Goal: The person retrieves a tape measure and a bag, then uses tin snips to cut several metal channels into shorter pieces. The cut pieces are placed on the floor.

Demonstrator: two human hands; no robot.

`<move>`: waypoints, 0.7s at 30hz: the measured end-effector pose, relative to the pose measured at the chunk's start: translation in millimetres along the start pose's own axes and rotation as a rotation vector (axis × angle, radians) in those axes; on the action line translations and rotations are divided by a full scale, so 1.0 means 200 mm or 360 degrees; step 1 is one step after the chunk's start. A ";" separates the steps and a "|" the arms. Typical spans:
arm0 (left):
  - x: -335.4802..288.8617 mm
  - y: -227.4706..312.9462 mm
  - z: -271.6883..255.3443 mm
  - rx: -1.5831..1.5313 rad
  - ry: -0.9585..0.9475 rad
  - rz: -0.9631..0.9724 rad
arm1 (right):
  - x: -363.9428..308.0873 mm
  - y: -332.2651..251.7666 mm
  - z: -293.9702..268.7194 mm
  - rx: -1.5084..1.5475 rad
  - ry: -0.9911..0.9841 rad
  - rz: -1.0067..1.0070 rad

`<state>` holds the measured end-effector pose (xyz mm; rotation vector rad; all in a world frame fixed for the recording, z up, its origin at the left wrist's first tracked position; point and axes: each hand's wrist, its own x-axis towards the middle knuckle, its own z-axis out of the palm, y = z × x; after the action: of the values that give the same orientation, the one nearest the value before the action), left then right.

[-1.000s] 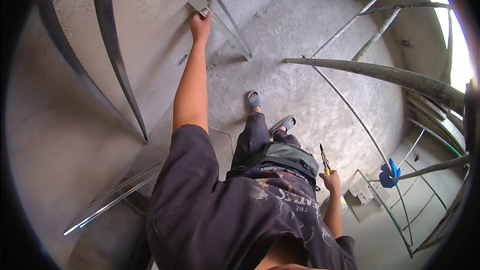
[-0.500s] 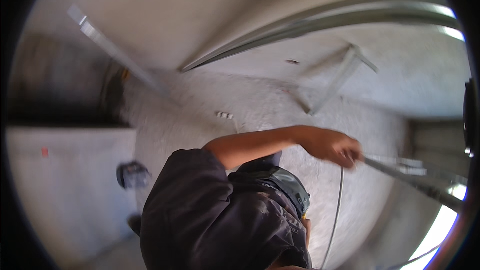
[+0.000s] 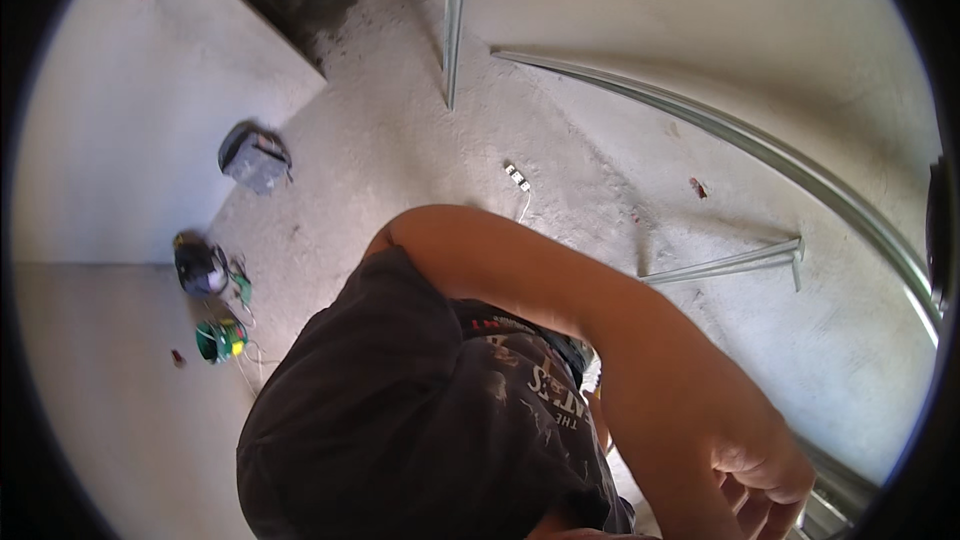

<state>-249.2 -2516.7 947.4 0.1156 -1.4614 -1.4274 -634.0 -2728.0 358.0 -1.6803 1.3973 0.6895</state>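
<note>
My left arm reaches across my body to the lower right. At its end my left hand (image 3: 765, 470) has its fingers curled downward. Whatever lies inside the curl is hidden by the hand. Grey metal profiles (image 3: 832, 485) show just past the knuckles, partly covered by the hand. I cannot tell whether it touches them. My right hand does not show. The dark printed T-shirt (image 3: 370, 370) on my body fills the lower middle.
A long metal profile (image 3: 720, 125) runs along the right wall; another (image 3: 455, 30) stands farther back. A metal bracket-like frame (image 3: 725, 262) leans nearby. A white power strip (image 3: 516, 177) lies on the floor. Leftward are a grey bag (image 3: 257, 162), a dark bag (image 3: 203, 268) and a green container (image 3: 214, 342).
The view has swung round to the right, bringing the left-hand bags and container into sight. My left hand, earlier on a long metal profile, now appears lower right and closer.
</note>
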 end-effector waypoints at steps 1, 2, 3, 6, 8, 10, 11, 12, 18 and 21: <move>-0.10 0.08 0.02 0.0035 0.0033 -0.0032 | 0.02 -0.14 0.02 -0.0047 -0.0015 -0.0058; -0.21 0.16 0.05 0.0068 0.0061 -0.0061 | 0.03 -0.27 0.04 -0.0103 -0.0029 -0.0106; -0.30 0.23 0.02 -0.0066 0.0006 -0.0095 | 0.04 -0.41 0.08 -0.0141 -0.0038 -0.0145; -0.58 0.35 -0.02 0.0389 0.0138 -0.0106 | 0.04 -0.80 0.23 -0.0263 -0.0086 -0.0236; -0.80 0.43 -0.04 0.0899 0.0362 0.0033 | 0.05 -1.08 0.34 -0.0324 -0.0107 -0.0282; -1.02 0.54 -0.08 0.1326 0.0614 0.0301 | 0.03 -1.30 0.46 -0.0374 -0.0121 -0.0291; -1.13 0.61 -0.09 0.1535 0.0738 0.0438 | 0.04 -1.43 0.53 -0.0392 -0.0122 -0.0306; -1.24 0.69 -0.09 0.1759 0.0798 0.0582 | 0.02 -1.53 0.60 -0.0411 -0.0129 -0.0303; -1.68 1.01 -0.11 0.2185 0.1131 0.1359 | -0.01 -2.05 0.97 -0.0490 -0.0159 -0.0253; -1.85 1.16 -0.20 0.2130 0.1103 0.1401 | 0.02 -2.26 1.12 -0.0557 -0.0208 -0.0214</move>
<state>76.8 -2226.7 904.5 0.6242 -1.3297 0.4224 -174.8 -2519.2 352.5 -1.9390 1.1065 0.9913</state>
